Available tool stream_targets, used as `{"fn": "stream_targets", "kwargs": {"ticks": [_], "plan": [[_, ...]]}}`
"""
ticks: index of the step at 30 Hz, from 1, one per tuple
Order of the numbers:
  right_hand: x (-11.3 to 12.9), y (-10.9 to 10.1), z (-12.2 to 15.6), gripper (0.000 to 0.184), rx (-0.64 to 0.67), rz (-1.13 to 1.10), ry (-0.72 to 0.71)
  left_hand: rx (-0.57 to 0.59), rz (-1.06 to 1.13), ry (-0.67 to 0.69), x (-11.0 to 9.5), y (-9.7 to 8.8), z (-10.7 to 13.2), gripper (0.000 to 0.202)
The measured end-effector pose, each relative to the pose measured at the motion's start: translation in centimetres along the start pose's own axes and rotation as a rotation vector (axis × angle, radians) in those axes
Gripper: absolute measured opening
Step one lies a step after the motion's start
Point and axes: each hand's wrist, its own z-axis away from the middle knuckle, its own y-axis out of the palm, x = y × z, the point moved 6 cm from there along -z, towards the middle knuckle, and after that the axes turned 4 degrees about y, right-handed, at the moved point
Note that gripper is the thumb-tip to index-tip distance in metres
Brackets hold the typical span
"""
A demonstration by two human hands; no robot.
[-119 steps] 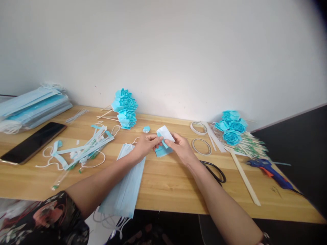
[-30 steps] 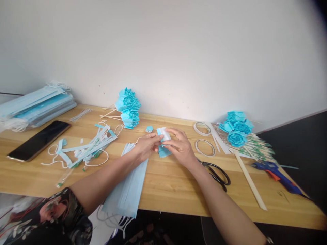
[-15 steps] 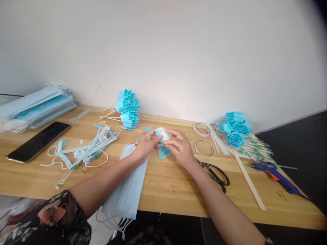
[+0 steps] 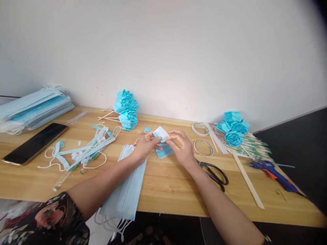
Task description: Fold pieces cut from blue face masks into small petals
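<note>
Between my two hands is a small piece of face-mask fabric (image 4: 161,132), white on top with a light blue folded edge. My left hand (image 4: 144,144) pinches its left side with thumb and fingers. On the right edge, the fingertips of my right hand (image 4: 181,145) are closed on the same piece. Below them on the table lies a blue fabric piece (image 4: 165,151), partly hidden by my hands. A blue face mask (image 4: 127,185) lies under my left forearm, its loops hanging over the table edge. Black-handled scissors (image 4: 214,173) rest beside my right forearm, their blades partly covered.
Blue fabric flowers on sticks (image 4: 126,109) lie at the back, more flowers (image 4: 234,131) at right. Around them are tape rolls (image 4: 203,148), a glue gun (image 4: 274,175), a phone (image 4: 35,143), a mask stack (image 4: 38,107) and cut strips with ear loops (image 4: 87,149).
The fabric piece has turned in my fingers: more of its white face shows, and the blue edge now lies along the bottom. Both hands keep their hold, and the view has shifted slightly.
</note>
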Motion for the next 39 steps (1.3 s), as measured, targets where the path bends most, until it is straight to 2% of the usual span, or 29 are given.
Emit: {"fn": "stream_targets", "kwargs": {"ticks": [4,8,13,17,20,25,28,32,39], "plan": [[-0.1,0.0,0.1,0.004,0.002,-0.020,0.030,0.027,0.011,-0.015,0.2,0.1,0.0,0.041],[0.5,0.1,0.0,0.005,0.032,0.029,-0.034,0.019,0.062,-0.032,0.2,-0.2,0.0,0.037],[0.9,0.8,0.1,0.036,0.149,0.152,-0.167,-0.013,0.146,-0.071,0.1,-0.3,0.0,0.026],[0.9,1.1,0.1,0.051,0.211,0.190,-0.202,-0.028,0.174,-0.097,0.0,-0.2,0.0,0.025],[1.0,0.8,0.0,0.047,0.200,0.201,-0.210,-0.023,0.166,-0.093,0.0,-0.1,0.0,0.025],[1.1,0.4,-0.2,0.026,0.166,0.191,-0.233,0.007,0.109,-0.082,0.1,0.0,0.1,0.029],[0.8,0.2,-0.2,0.014,0.129,0.130,-0.188,0.009,0.058,-0.067,0.1,0.1,0.2,0.032],[-0.1,0.2,-0.2,0.007,0.094,0.011,-0.016,0.018,-0.004,-0.032,0.0,0.0,0.2,0.034],[-1.7,0.9,0.1,0.011,0.124,-0.204,0.262,0.064,-0.041,0.013,-0.1,0.2,0.1,0.035]]}}
